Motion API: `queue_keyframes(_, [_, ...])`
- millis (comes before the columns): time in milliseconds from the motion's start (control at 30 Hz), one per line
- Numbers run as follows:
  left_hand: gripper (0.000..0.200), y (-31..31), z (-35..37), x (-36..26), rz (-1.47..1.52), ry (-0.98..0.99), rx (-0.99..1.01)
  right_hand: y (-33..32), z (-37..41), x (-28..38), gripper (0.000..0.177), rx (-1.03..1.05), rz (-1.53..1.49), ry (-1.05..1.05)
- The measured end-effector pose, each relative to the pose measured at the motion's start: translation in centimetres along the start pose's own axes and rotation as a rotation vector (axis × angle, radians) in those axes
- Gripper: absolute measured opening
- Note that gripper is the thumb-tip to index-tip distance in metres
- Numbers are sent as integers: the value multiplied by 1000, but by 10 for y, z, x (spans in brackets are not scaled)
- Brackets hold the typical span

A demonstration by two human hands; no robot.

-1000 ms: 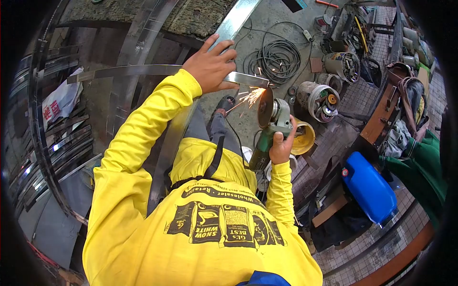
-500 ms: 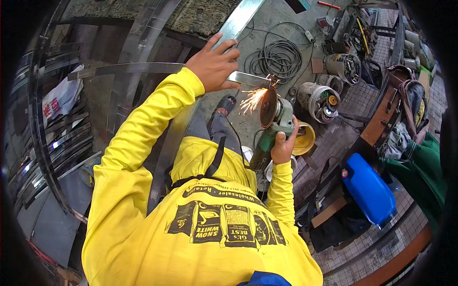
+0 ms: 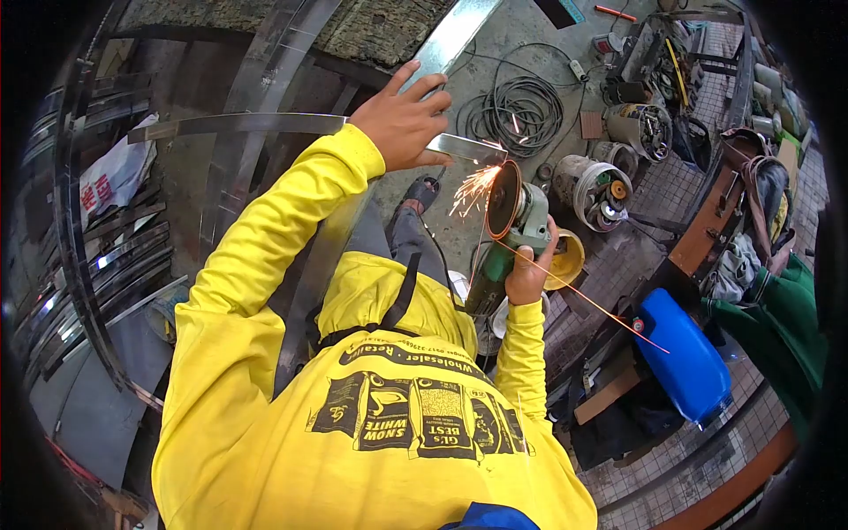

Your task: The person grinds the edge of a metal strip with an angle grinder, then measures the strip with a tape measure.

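My left hand (image 3: 405,122) grips a thin, shiny metal bar (image 3: 473,148) and steadies it against a wide metal beam (image 3: 449,42), fingers over the beam's face. Out to the left, the bar's other end extends past my yellow sleeve. In my right hand (image 3: 533,269) is a green and grey angle grinder (image 3: 532,219). Its disc (image 3: 503,201) stands upright at the bar's right end, and orange sparks (image 3: 477,185) spray from there toward the left. A long spark streak crosses to the lower right. My palm hides part of the grinder's body.
A coiled black cable (image 3: 519,110) lies on the concrete floor ahead. Buckets with tools and discs, such as a white one (image 3: 601,194), stand at the right near a blue plastic container (image 3: 685,358). Metal strips (image 3: 124,265) are stacked on the left.
The grinder and both hands have shifted very slightly to the right. Sparks keep spraying at the bar's end, and a long streak now flies toward the lower right.
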State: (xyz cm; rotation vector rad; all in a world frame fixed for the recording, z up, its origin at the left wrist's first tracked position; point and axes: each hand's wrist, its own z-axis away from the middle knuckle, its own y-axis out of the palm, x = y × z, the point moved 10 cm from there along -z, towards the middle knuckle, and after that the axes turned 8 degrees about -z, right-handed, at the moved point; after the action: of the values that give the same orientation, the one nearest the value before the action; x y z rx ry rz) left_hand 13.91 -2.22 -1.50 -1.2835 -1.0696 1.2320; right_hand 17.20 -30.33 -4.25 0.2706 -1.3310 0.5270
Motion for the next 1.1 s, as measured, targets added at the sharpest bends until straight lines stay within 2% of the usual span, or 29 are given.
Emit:
queue_keyframes(267, [57,-1,1,0,24,3,-29,-3,0,-13,101,13,-36,29])
queue_keyframes(667, [58,-1,1,1,10,1,-23,-2,-4,-3,100,19,15,-2])
queue_keyframes(767, [58,0,1,1,17,0,-20,0,-5,0,104,21,33,-14])
queue_keyframes(1100, [58,0,1,1,15,-4,-13,3,-9,5,99,28,11,-26])
